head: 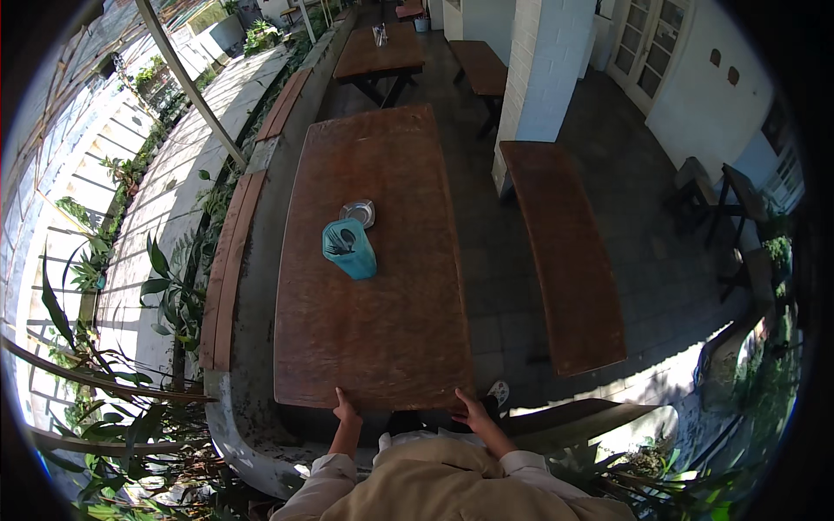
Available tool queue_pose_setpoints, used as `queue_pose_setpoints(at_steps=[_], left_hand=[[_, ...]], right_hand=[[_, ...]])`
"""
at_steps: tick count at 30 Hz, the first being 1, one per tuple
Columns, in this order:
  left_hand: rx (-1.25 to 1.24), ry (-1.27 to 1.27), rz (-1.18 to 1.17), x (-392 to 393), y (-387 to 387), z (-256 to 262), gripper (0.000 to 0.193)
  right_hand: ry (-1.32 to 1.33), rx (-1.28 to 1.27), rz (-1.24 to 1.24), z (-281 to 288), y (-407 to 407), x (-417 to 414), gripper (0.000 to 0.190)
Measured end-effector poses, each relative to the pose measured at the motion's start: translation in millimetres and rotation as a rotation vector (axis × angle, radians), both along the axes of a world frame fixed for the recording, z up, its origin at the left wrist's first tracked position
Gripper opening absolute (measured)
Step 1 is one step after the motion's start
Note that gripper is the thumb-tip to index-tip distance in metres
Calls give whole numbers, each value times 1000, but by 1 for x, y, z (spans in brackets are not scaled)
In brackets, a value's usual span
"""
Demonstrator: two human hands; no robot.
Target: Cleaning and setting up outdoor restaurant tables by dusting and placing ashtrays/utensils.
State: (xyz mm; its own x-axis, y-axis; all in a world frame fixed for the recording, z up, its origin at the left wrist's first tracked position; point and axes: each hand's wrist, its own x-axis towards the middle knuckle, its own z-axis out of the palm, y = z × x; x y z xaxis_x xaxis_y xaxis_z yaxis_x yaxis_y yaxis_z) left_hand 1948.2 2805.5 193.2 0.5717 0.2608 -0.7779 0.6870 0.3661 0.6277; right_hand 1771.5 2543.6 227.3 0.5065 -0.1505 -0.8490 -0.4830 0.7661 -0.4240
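A long brown wooden table (391, 312) stretches away in front of me. My left hand (346, 410) grips its near edge toward the left, thumb on top and fingers hidden below the tabletop. At the near right corner my right hand (474, 413) has hold of the same edge, its thumb resting on the surface. Left of the table's middle stands a turquoise plastic cutlery holder (358, 260) with metal forks and spoons (342, 239) in it. Just behind it sits a round ashtray (358, 213), apparently glass or metal.
A wooden bench (567, 260) stands to the right, near a white brick pillar (541, 71). Along the left runs a concrete ledge (254, 312) with wooden seat slats (228, 280). Leafy plants (172, 293) grow beyond it. Another table (381, 49) stands farther back.
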Motion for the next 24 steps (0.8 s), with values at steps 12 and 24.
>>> queue_pose_setpoints(at_steps=[12,24], left_hand=[[1078,258,269,-26,-91,8,93],[1386,-540,-1029,-26,-332,74,61]], right_hand=[[95,-531,507,-33,-251,-42,34],[-79,-335,456,-6,-395,139,22]])
